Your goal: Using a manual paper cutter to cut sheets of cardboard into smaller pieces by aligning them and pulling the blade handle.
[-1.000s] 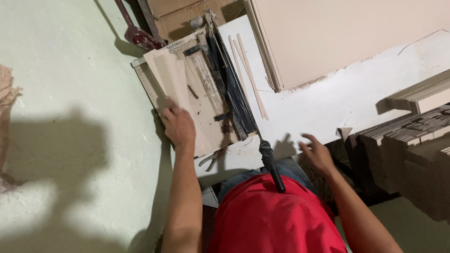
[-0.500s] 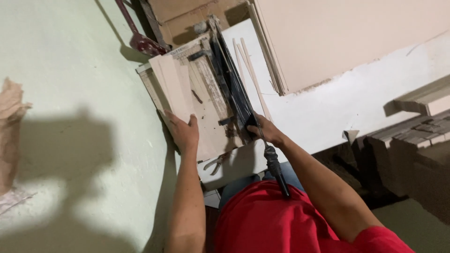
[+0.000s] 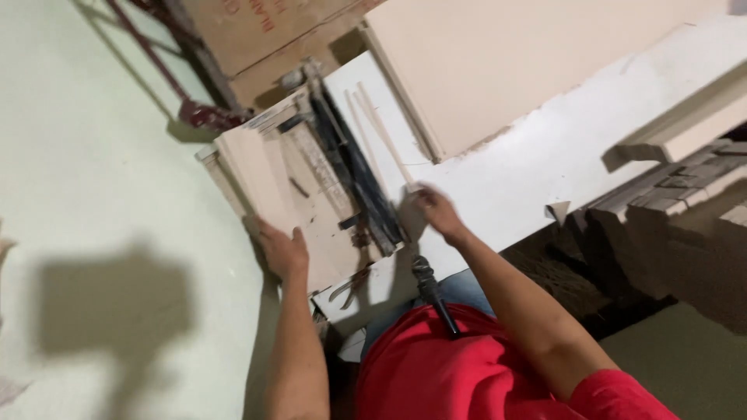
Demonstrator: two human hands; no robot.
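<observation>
The left hand lies flat on the near edge of the beige tile, fingers spread on its surface. The tile sits on the tile cutter. The right hand is blurred; its fingers curl just beside the cutter's dark rails, whether gripping anything I cannot tell.

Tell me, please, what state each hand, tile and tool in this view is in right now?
Left hand: open, pressed flat on the tile's near edge.
Right hand: blurred, at the near end of the thin strips; grip unclear.
Beige tile: lying flat on the cutter bed.
Tile cutter: dusty, rails running over the tile.
Thin strips: lying loose beside the cutter.
Black handle: sticking out toward the person, untouched.
</observation>
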